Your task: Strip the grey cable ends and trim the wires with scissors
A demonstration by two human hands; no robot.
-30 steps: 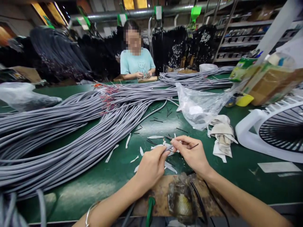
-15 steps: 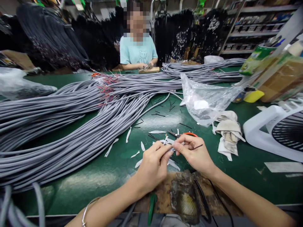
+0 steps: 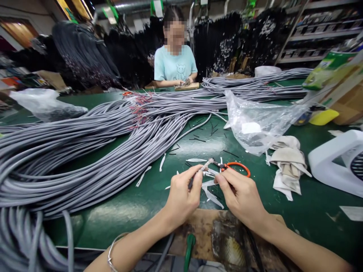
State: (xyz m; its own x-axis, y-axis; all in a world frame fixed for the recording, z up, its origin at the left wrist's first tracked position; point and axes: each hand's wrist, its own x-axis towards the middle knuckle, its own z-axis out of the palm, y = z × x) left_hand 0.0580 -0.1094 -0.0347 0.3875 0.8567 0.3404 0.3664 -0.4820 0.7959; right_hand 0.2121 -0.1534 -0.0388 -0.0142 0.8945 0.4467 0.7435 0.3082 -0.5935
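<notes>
My left hand (image 3: 183, 192) is closed in a pinch around a cable end, whose frayed, silvery tip (image 3: 209, 163) sticks out past the thumb and forefinger. A dark piece shows between its curled fingers. Just to the right, my right hand (image 3: 241, 192) has its fingers pressed together near a whitish strip; what they hold is hidden. Beyond the right fingers lie cutters with orange handles (image 3: 241, 166), their dark jaws close to the cable tip. White scraps (image 3: 212, 196) and short black bits lie on the green table (image 3: 113, 215) around the hands.
Thick bundles of grey cable (image 3: 107, 166) cover the left. A clear plastic bag (image 3: 252, 121), a crumpled cloth (image 3: 287, 158) and a white fan (image 3: 334, 162) stand right. Near me are a wooden board (image 3: 198, 226) and green handle (image 3: 189, 245). A co-worker (image 3: 175, 64) sits opposite.
My hands have moved apart, and the frayed cable tip now shows. The thin dark strip at my right hand is out of sight. The view has turned left.
</notes>
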